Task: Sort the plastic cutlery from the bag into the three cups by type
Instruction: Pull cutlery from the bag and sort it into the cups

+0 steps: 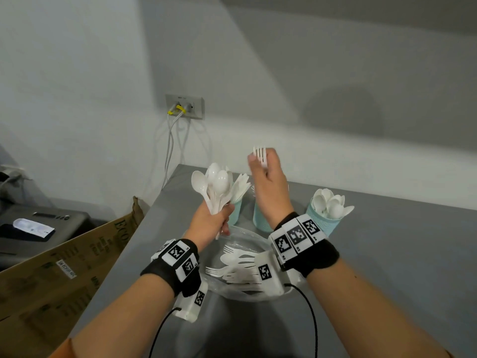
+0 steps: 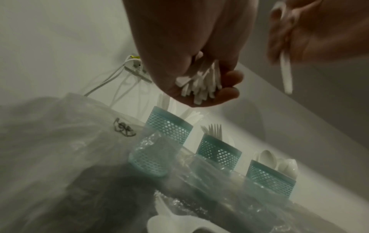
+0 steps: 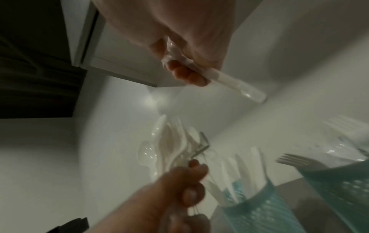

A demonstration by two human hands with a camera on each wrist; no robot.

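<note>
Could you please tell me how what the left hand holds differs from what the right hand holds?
The left hand grips a whole bunch of spoons by their handles, bowls up; the right hand holds a single fork, tines up. The spoons sit beside the left cup, while the fork is raised above the middle cup. Both are white plastic.

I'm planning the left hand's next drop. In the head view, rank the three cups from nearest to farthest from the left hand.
1. Left cup, holding knives, just right of the left hand gripping the spoons.
2. Middle cup, partly behind the right wrist.
3. Right cup, holding spoons, far right.
</note>
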